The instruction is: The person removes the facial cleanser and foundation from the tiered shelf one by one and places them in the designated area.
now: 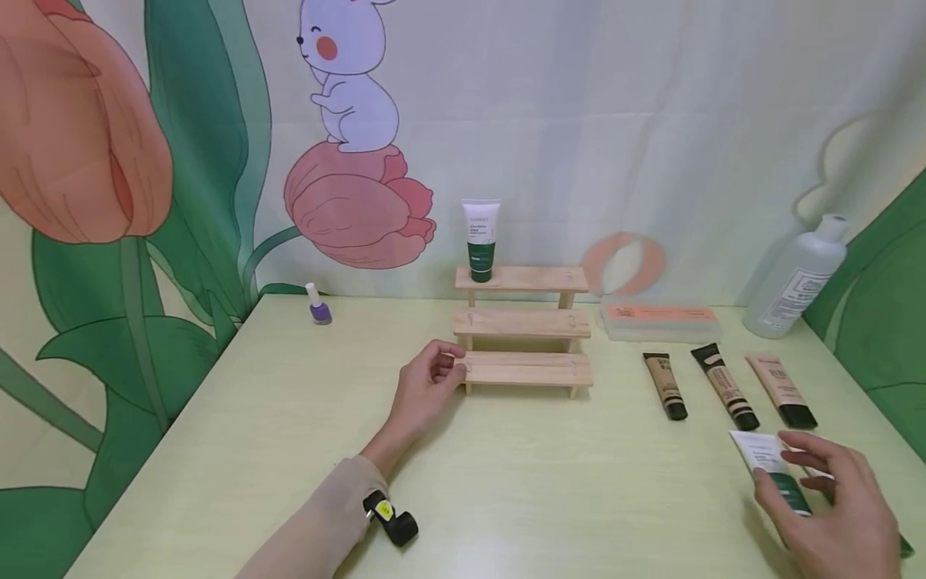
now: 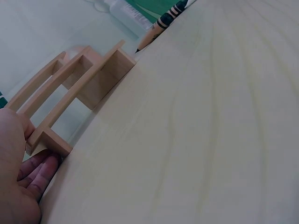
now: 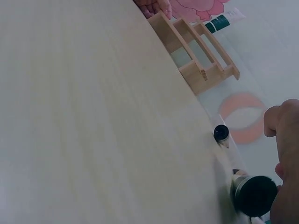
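Note:
In the head view my left hand (image 1: 428,381) holds the left end of the lowest step of a three-tier wooden stand (image 1: 528,368). The left wrist view shows its fingers (image 2: 46,175) curled beside the stand's leg. At the right front, my right hand (image 1: 839,503) has its thumb and fingertips on opposite edges of a white-and-green squeeze tube (image 1: 767,462). Its dark cap end (image 3: 254,196) faces the right wrist camera. Another green-ended tube (image 1: 906,548) is mostly hidden beneath that hand. A matching tube (image 1: 481,241) stands upright on the top step's left side.
Three cosmetic tubes, one gold-brown (image 1: 664,386), one dark-ended (image 1: 726,386) and one pink-beige (image 1: 783,392), lie right of the stand. Behind them are a flat clear case (image 1: 660,322) and a large bottle (image 1: 796,277). A purple nail polish bottle (image 1: 319,307) stands back left.

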`<state>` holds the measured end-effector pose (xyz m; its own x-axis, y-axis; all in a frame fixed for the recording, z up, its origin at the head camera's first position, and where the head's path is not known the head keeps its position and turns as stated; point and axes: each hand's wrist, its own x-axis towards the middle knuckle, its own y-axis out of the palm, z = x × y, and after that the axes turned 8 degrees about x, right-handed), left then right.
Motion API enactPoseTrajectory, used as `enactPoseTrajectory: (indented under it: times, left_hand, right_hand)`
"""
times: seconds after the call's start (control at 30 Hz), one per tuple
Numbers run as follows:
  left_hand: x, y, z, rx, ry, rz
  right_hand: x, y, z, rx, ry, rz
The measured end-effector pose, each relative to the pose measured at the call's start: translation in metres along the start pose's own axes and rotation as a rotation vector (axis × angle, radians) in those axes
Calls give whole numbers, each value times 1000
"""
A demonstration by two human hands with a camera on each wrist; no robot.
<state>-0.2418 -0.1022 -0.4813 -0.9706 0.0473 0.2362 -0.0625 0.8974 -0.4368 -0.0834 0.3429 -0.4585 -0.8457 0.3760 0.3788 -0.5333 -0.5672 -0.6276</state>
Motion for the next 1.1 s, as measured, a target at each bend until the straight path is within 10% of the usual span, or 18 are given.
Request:
enactPoseTrajectory:
  times: [0.4,0.63,1.1]
  left_hand:
    - [1,1,0,2,1,0]
    - [0,2,3,10,2,-3]
    - [0,0,1,-3,18,2]
  right_hand:
    - [42,7,36,201,-226,-54]
    - [74,29,76,475,-358,33]
    - [107,84,161,672,-445,210]
